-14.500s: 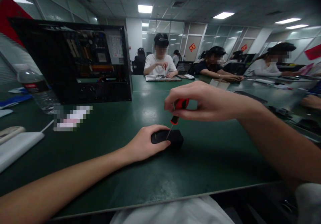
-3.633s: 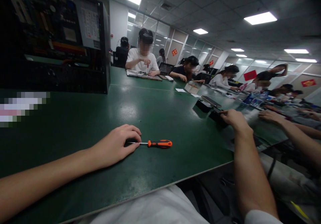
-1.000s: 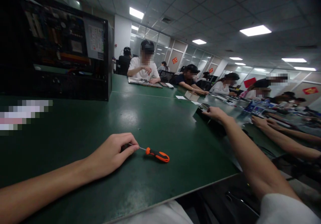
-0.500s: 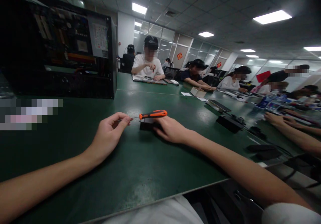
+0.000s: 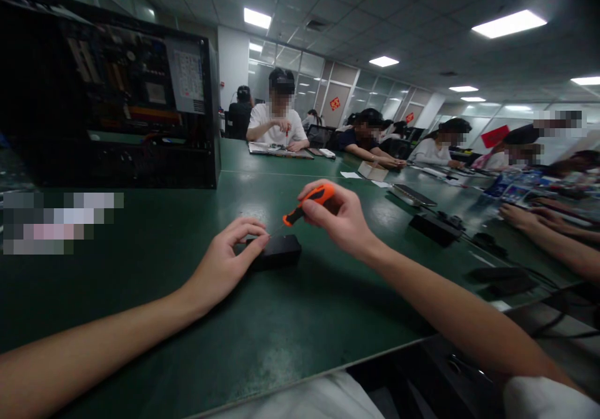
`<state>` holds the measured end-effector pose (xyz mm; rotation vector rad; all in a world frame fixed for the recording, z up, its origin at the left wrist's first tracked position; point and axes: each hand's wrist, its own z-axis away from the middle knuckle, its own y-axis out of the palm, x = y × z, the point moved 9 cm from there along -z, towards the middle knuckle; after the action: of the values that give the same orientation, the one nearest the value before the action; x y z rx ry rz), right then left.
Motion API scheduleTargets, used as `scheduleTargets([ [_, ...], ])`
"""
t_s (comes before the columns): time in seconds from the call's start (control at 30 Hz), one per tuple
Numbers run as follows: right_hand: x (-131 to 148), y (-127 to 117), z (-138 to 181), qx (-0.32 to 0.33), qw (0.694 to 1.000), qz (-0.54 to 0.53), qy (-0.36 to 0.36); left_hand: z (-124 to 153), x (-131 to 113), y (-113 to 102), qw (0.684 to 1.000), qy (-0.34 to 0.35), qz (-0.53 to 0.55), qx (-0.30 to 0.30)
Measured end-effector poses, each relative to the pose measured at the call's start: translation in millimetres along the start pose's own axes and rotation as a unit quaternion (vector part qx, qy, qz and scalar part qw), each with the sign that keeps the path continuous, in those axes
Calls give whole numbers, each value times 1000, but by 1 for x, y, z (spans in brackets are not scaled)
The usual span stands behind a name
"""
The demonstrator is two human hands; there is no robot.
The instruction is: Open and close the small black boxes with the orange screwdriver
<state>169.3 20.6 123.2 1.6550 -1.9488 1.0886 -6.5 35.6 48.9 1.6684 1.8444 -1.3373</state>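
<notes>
Table (image 5: 140,294): a long table with a dark green top; it fills the lower half of the view, and all the things below lie on it.
Computer case (image 5: 112,103): a black case with the side open, standing on the table at 10 o'clock from the hands, well apart from them.
Other people (image 5: 279,119): several persons sit along the far side of the table, from 12 to 3 o'clock; another person's forearms (image 5: 548,237) rest on the table at 3 o'clock.
Left hand (image 5: 225,262): it lies on the table, with thumb and fingers closed around the left end of the black box.
Right hand (image 5: 340,219): it is raised above the table at 1 o'clock from the box, the fingers pinching the handle of the screwdriver.
Black box (image 5: 276,251): a small flat box near the middle of the table, lying flat, its left end under the fingers of the left hand.
Screwdriver (image 5: 309,203): orange and black handle, tilted; the thin tip points down to 8 o'clock, towards the top of the box. I cannot tell if the tip touches it.
</notes>
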Motion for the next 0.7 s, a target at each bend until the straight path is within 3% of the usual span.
scheduleTargets([
  [0.1,31,-3,-19,12,999,31,-39,1,7,13,996,-20,-46,69],
  [0.23,45,9,-35,71,989,115,-57,3,10,20,989,-51,-75,121],
  [0.37,36,21,-32,87,979,165,-77,2,8,18,989,-64,-61,119],
  [0.53,22,26,-28,115,982,141,-56,2,9,19,989,-72,-65,114],
  [0.7,27,28,-36,232,964,124,-23,2,8,20,987,-77,-72,121],
])
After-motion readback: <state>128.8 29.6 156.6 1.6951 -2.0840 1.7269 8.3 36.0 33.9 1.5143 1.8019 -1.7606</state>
